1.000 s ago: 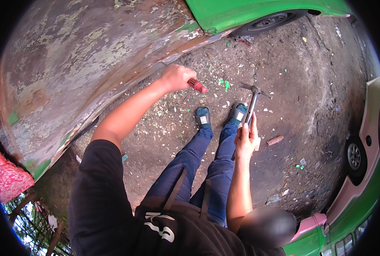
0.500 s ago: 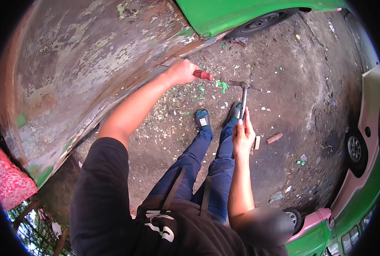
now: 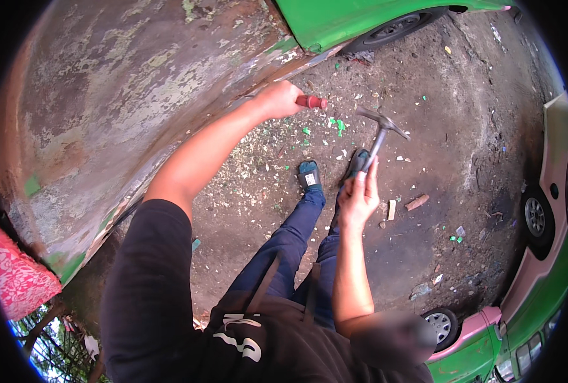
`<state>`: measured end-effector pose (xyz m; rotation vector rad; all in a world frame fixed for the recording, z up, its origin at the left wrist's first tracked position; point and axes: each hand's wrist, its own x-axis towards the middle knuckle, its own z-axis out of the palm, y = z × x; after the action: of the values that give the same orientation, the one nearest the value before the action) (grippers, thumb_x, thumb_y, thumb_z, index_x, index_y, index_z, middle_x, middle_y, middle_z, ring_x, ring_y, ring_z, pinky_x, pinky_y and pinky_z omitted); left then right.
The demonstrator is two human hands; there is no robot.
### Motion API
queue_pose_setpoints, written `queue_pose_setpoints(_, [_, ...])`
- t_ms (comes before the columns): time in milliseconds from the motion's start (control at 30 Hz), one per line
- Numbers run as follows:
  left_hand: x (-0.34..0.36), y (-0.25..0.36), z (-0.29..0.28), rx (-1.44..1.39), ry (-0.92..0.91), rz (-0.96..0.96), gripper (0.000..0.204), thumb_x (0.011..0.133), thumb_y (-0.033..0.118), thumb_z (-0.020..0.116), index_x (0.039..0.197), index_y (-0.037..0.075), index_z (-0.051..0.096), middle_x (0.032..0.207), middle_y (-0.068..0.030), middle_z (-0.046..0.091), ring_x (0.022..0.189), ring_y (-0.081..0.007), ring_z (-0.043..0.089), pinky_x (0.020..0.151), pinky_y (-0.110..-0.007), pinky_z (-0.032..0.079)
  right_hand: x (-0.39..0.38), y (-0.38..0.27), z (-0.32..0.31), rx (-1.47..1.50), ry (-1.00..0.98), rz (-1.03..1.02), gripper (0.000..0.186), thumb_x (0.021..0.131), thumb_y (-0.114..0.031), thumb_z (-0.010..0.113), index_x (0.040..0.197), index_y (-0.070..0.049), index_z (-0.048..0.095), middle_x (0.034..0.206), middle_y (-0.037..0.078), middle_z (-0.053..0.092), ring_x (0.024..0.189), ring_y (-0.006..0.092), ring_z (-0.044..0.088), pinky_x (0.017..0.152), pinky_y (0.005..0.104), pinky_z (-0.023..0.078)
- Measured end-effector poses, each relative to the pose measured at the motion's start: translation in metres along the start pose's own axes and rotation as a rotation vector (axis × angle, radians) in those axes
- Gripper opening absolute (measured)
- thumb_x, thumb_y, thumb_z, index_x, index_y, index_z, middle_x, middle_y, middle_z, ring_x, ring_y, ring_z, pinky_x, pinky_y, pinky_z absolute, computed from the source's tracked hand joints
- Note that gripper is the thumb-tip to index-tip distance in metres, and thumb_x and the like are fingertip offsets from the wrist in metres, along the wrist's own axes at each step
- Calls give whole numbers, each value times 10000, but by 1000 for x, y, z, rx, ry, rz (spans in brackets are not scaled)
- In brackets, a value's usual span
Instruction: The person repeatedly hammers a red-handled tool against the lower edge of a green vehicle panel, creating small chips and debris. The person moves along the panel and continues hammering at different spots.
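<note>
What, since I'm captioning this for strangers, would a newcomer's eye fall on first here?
Probably the hammer in the right hand, right of centre, and the red-handled tool in the left hand, above centre. The large weathered panel, patchy with worn paint, fills much of the upper left. Bright green bodywork stands out at the top, a red patterned covering at far left.

Worn on the head, left of a side-by-side pair. Looking steeply down at left hand (image 3: 280, 100) and right hand (image 3: 358, 203), close over the wearer's black shirt (image 3: 153, 300), farther from the ground (image 3: 462, 153). Fisheye-wide, upright, unmirrored, strongly curved toward the edges.
</note>
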<state>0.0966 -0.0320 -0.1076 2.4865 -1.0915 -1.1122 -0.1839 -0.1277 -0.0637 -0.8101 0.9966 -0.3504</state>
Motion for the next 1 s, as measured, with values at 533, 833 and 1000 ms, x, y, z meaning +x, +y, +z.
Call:
queue_pose_setpoints(533, [-10,-4,8,-21,28,10,184,785,250,628,745,82,691,724,-192,659,684,-380,648,653,-467,500,-12,32,-8,-358,-207,103,485,994,-119,549,1466,-124,434,734,-68,497,586,21,403,508,196,363])
queue_pose_setpoints(833, [-9,7,15,34,47,135,172,776,232,606,715,84,670,685,-200,640,663,-394,642,618,-482,495,2,1,-39,-137,-50,152,505,1010,-125,522,1495,-129,384,700,-82,387,546,9,344,455,179,287])
queue_pose_setpoints(1000, [-8,-1,18,28,28,110,161,777,226,607,730,85,668,681,-203,638,660,-395,641,617,-480,495,1,0,-33,-150,-49,151,497,1007,-114,522,1488,-119,396,699,-79,401,532,12,345,445,185,284])
